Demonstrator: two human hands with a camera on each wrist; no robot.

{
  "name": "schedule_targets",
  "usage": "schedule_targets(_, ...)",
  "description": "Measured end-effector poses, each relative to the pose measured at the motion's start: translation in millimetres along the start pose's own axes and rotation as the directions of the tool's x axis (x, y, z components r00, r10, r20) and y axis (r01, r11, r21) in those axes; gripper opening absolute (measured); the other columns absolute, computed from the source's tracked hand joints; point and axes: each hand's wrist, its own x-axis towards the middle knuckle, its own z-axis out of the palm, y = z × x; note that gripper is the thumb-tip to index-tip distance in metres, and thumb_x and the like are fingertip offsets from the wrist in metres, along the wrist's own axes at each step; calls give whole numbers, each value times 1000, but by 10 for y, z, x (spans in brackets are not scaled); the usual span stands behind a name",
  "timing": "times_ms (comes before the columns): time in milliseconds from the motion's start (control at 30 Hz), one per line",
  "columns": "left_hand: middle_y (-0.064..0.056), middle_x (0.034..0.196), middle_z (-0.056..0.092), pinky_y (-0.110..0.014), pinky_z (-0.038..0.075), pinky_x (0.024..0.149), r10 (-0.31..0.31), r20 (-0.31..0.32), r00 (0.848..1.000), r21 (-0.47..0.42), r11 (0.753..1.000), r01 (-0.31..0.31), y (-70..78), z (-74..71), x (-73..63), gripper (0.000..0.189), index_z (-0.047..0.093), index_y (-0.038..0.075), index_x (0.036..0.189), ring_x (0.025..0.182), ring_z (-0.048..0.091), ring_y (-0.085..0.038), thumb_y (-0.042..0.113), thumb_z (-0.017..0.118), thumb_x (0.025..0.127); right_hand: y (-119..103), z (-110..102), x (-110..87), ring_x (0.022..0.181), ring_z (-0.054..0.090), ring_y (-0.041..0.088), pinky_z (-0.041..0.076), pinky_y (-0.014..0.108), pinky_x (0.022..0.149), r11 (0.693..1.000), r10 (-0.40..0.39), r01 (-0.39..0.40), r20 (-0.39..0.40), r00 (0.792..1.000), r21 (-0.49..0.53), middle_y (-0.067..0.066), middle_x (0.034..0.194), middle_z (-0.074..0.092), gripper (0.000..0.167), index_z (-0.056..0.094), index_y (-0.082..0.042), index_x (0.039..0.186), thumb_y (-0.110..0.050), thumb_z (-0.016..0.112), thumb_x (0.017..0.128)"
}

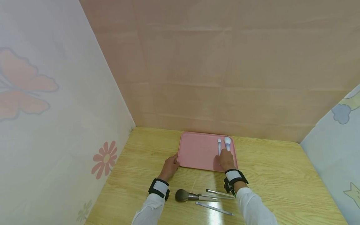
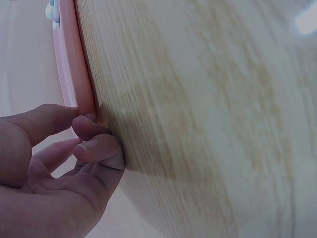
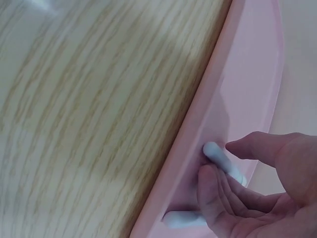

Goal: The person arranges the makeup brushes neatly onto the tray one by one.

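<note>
A pink tray (image 1: 197,151) lies on the wooden table, and my left hand (image 1: 169,167) pinches its near left corner between thumb and fingers. In the left wrist view the tray's rim (image 2: 81,74) runs up from the fingertips. Two makeup brushes lie at the tray's right side, a slim one (image 1: 219,146) and a fuller white-tipped one (image 1: 227,143). Over their handles is my right hand (image 1: 226,159). In the right wrist view its thumb and curled fingers are around the slim brush's pale handle (image 3: 220,157); the other handle (image 3: 182,218) lies just below the fingers.
Nearer the person lie several more makeup brushes: a large dark fluffy one (image 1: 182,195), a small dark-tipped one (image 1: 215,192) and a slim grey one (image 1: 215,208). A brown paper-like wall (image 1: 197,78) stands behind the table, with patterned walls at both sides.
</note>
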Motion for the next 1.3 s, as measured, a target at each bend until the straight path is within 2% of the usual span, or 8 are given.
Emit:
schedule_targets(133,0,71,45,-21,31,52,-2,-1,1000,-9,1000,2,8,4,1,51,46,-4,144,59,39,-11,3,59,95,7,11,-11,57,51,19,41,30,51,1000,-15,15,-3,1000,13,10,66,55,19,58,6,81,-10,66,89)
schedule_targets(300,0,70,46,-21,32,52,-2,4,1000,-17,1000,2,19,4,1,51,46,-4,144,58,39,-10,3,59,95,-8,-21,-56,57,53,20,42,31,51,999,-45,44,-58,997,-20,11,66,57,22,58,5,78,-11,69,88)
schedule_targets(433,1,71,46,-21,32,52,-6,12,1000,-23,1000,6,19,11,11,52,46,-3,144,58,39,-10,4,59,95,-20,-112,-126,56,55,20,43,33,49,996,-92,91,-124,988,-18,14,67,58,24,57,6,76,-11,69,89)
schedule_targets(633,0,72,43,-22,32,54,32,10,999,6,999,-32,13,15,32,51,46,-2,145,61,38,-10,4,59,95,-16,-258,-230,59,60,25,48,38,52,982,-186,188,-184,965,-5,20,71,62,23,61,9,75,-8,66,89)
schedule_targets(733,0,72,44,-22,32,54,33,14,999,1,999,-33,9,7,45,52,45,-2,145,61,39,-11,4,59,95,0,-304,-288,63,62,27,50,40,54,978,-201,206,-176,964,11,22,78,64,20,64,12,84,-7,64,89)
schedule_targets(800,-1,72,45,-22,33,53,28,16,999,-6,1000,-28,3,-4,53,52,45,-3,145,60,39,-11,4,59,95,10,-317,-332,63,60,24,49,37,55,977,-208,212,-169,964,9,21,80,63,18,63,12,88,-6,63,90)
schedule_targets(967,0,71,45,-22,33,53,8,23,1000,-6,1000,-7,-9,-26,74,52,44,-3,145,60,39,-11,4,58,96,24,-325,-472,58,51,18,40,29,50,969,-246,247,-149,958,-12,13,73,56,12,59,5,81,-3,61,90)
schedule_targets(1300,-1,71,47,-24,34,53,-26,26,999,-21,999,26,-40,-46,85,53,44,-1,146,60,41,-12,3,57,96,-8,-305,-646,59,49,19,40,30,52,958,-285,283,-156,946,-35,15,76,57,9,58,5,85,-1,64,88)
